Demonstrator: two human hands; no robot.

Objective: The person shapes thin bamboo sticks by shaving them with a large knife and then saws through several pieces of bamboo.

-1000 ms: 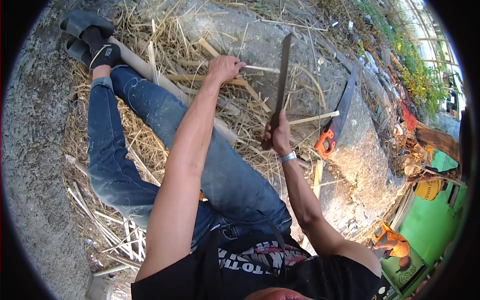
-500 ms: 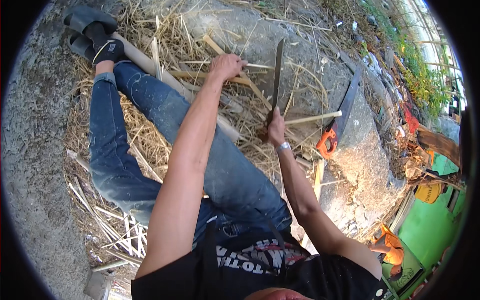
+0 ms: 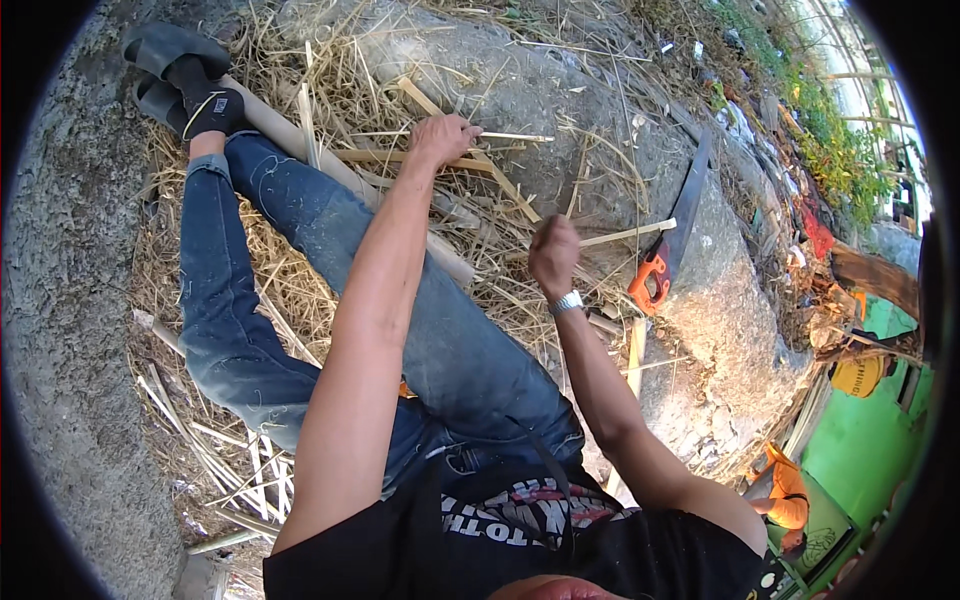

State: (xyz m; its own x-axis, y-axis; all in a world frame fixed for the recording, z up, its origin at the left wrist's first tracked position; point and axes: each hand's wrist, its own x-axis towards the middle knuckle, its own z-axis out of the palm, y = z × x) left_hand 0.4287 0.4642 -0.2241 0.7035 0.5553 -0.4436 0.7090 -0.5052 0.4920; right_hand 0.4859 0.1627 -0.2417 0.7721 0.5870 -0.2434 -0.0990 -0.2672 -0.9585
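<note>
My left hand [image 3: 443, 142] is closed around a thin pale wood strip [image 3: 518, 136], whose free end points right. Beneath that hand, flat wooden slats [image 3: 508, 188] lie crossed on the shavings. My right hand [image 3: 555, 258], a metal-banded watch [image 3: 566, 302] on its wrist, is closed on the handle of a machete. Its blade [image 3: 577, 186] is faint, seen nearly edge-on or blurred by motion, beyond the fist. Right of this hand, a pale stick [image 3: 630, 234] reaches to a handsaw [image 3: 687, 205] with an orange handle, lying on the rock.
My outstretched legs [image 3: 300, 220] rest beside a thick round pole [image 3: 285, 133]. Dry shavings [image 3: 290, 255] cover the ground, with several split strips [image 3: 255, 480] at lower left. A large grey rock [image 3: 590, 90] lies ahead. A person in orange [image 3: 788, 497] is at far right.
The machete blade, upright and broad before, has turned and now shows only faintly. My right hand has moved slightly down; my left hand stays on the strip, shifted slightly.
</note>
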